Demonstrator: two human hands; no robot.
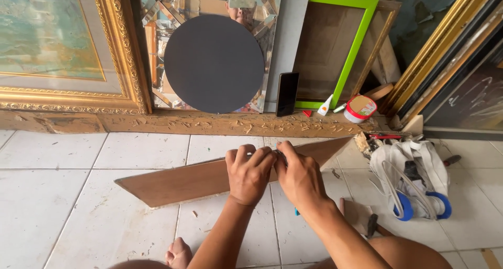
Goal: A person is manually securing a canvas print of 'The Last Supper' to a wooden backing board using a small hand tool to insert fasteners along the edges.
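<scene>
On the white tiled floor (pixel 78 195), a long brown board (pixel 188 181) lies flat. Left hand (pixel 250 169) and right hand (pixel 299 173), both closed, press its far edge; what they pinch is hidden. Step in hand appears to be marking or cutting; next requires steady guidance along that edge.

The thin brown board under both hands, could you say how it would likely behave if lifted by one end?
The brown board looks thin and long, so it would probably flex or sag. It seems light for its size. Lying flat on the tiled floor, it would likely slide, not tip, unless the left hand and right hand press it.
</scene>
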